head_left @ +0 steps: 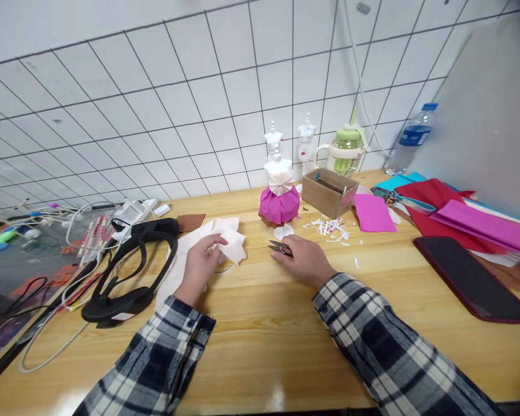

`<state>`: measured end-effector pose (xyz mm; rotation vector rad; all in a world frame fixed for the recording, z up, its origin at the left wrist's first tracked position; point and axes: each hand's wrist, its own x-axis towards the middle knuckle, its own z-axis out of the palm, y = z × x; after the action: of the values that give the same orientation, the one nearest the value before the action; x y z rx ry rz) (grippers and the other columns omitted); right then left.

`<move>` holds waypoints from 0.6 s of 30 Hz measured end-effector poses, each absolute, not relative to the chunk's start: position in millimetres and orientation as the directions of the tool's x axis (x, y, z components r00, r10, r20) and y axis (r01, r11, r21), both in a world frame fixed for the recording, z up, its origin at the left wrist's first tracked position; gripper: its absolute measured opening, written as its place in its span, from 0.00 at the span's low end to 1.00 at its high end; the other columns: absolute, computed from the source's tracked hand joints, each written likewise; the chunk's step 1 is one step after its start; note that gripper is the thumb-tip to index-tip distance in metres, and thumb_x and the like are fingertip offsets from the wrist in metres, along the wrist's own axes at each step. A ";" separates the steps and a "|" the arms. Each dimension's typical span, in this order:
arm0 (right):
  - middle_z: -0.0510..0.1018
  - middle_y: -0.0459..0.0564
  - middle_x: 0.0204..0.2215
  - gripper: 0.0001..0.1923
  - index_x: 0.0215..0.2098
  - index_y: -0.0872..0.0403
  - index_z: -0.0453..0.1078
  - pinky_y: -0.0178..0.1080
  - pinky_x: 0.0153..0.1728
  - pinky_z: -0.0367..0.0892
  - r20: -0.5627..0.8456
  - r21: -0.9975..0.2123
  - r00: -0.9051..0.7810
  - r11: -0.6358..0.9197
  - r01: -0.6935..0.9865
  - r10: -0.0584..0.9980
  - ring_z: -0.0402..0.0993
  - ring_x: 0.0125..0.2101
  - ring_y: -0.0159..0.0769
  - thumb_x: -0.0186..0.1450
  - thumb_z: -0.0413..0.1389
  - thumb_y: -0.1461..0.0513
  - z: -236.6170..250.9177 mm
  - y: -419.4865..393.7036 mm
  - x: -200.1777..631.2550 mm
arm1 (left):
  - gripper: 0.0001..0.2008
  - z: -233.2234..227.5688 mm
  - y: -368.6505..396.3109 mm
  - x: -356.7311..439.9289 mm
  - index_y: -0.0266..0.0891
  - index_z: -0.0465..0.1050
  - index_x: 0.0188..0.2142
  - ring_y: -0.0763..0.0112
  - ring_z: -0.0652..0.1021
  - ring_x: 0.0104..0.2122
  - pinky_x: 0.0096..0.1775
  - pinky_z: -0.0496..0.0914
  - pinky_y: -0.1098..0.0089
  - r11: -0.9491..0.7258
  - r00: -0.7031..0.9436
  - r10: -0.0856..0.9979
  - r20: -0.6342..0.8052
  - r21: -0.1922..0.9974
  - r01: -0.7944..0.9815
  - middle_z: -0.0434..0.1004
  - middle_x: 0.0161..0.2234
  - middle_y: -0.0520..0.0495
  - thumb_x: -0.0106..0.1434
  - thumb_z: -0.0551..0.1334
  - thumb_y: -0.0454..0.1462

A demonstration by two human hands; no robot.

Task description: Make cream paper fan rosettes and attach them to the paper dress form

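My left hand pinches a small folded piece of cream paper above a larger cream sheet on the wooden table. My right hand rests on the table and grips small black snips, their points toward the left. Just behind them stands a small mannequin with a magenta and cream paper dress on a white base. White paper scraps lie to its right.
A black headset with cables lies left. An open cardboard box, green bottle, water bottle, another mannequin, pink and red paper sheets and a dark phone lie right. Tiled wall behind.
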<state>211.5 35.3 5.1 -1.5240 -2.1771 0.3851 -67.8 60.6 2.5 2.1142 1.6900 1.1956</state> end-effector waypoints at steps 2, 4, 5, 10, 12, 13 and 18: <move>0.76 0.50 0.33 0.18 0.34 0.54 0.68 0.37 0.31 0.58 0.211 -0.551 -0.247 0.323 0.769 0.946 0.70 0.33 0.36 0.66 0.52 0.47 1.6 34.0 208.9 | 0.09 -5.6 58.6 -64.4 0.37 0.77 0.34 0.63 0.81 0.35 0.39 0.74 0.65 -0.266 -0.058 0.928 0.369 0.761 0.592 0.82 0.36 0.45 0.57 0.61 0.38; 0.76 0.50 0.33 0.13 0.34 0.54 0.68 0.37 0.34 0.60 0.224 -0.638 -0.197 0.297 0.710 0.954 0.71 0.33 0.37 0.64 0.56 0.52 -2.9 32.6 203.4 | 0.09 -9.1 54.9 -58.0 0.36 0.77 0.34 0.64 0.81 0.34 0.37 0.74 0.67 -0.287 -0.077 0.925 0.373 0.815 0.504 0.83 0.36 0.45 0.57 0.62 0.39; 0.77 0.51 0.35 0.11 0.37 0.54 0.68 0.37 0.36 0.62 0.222 -0.704 -0.176 0.282 0.652 0.959 0.71 0.35 0.37 0.63 0.57 0.55 -5.0 31.5 199.4 | 0.09 -9.1 52.2 -54.2 0.37 0.78 0.33 0.64 0.81 0.36 0.39 0.74 0.66 -0.323 -0.056 0.915 0.399 0.809 0.491 0.83 0.37 0.44 0.58 0.62 0.39; 0.78 0.51 0.42 0.19 0.47 0.53 0.67 0.38 0.38 0.67 0.120 -0.964 -0.173 0.157 0.216 0.977 0.74 0.38 0.37 0.59 0.60 0.57 -10.3 22.7 174.8 | 0.09 -2.4 36.7 -35.4 0.40 0.80 0.33 0.63 0.81 0.43 0.48 0.73 0.64 -0.490 0.216 0.864 0.454 0.664 0.565 0.83 0.40 0.44 0.62 0.59 0.37; 0.78 0.48 0.36 0.15 0.42 0.53 0.67 0.38 0.36 0.66 0.103 -0.959 -0.124 0.132 0.250 0.987 0.73 0.34 0.37 0.58 0.59 0.57 -10.2 19.4 168.7 | 0.13 -3.0 35.0 -32.0 0.41 0.79 0.44 0.63 0.81 0.45 0.49 0.73 0.65 -0.468 0.267 0.882 0.388 0.664 0.583 0.83 0.44 0.44 0.63 0.59 0.37; 0.77 0.46 0.32 0.12 0.39 0.53 0.67 0.38 0.34 0.65 0.105 -0.946 -0.091 0.128 0.297 0.990 0.71 0.32 0.36 0.58 0.59 0.58 -9.8 18.3 167.4 | 0.18 -4.5 36.0 -32.0 0.41 0.74 0.53 0.63 0.81 0.46 0.49 0.73 0.64 -0.439 0.283 0.899 0.336 0.676 0.593 0.82 0.47 0.44 0.64 0.58 0.38; 0.68 0.41 0.23 0.10 0.28 0.50 0.58 0.34 0.27 0.56 0.169 -0.847 -0.062 0.177 0.501 0.984 0.64 0.25 0.33 0.60 0.56 0.57 -6.7 16.7 173.3 | 0.23 -14.5 52.5 -47.3 0.41 0.66 0.61 0.55 0.71 0.60 0.60 0.63 0.52 -0.325 0.311 0.944 0.113 0.494 0.807 0.73 0.58 0.40 0.69 0.53 0.42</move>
<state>173.3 16.7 -6.7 -1.4291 -1.6767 0.7841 -47.3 52.5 -14.5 2.2379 1.5683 0.5521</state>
